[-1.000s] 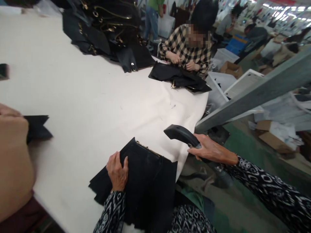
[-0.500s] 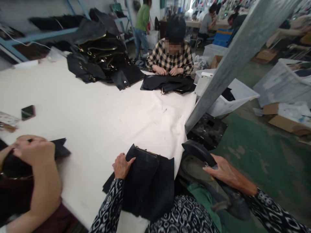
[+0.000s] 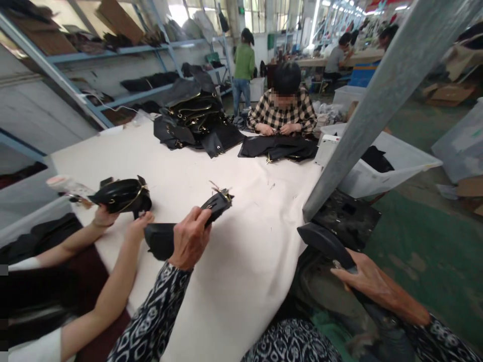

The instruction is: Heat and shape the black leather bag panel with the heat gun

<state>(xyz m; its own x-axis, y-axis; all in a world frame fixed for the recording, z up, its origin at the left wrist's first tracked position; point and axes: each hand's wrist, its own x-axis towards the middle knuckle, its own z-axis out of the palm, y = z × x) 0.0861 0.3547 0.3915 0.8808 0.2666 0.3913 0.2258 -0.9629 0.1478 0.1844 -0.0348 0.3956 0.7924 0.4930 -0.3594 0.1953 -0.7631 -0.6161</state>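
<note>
Head view: left hand (image 3: 188, 240) clamps a black leather piece (image 3: 177, 229) raised above the near white table (image 3: 241, 241); right hand (image 3: 372, 286) grips a dark handled tool (image 3: 324, 244) off the table's right edge.

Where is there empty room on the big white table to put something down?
Bare cloth on the table lies between the left hand and its edge. The far end is crowded by the bag pile and black fabric.

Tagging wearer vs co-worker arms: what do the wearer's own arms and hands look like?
Both arms wear long sleeves in a black-and-white ikat-style print, reaching to the wrists. The left hand and right hand are bare: no gloves. No rings or watch can be made out. The bare arms at lower left belong to a co-worker.
</note>
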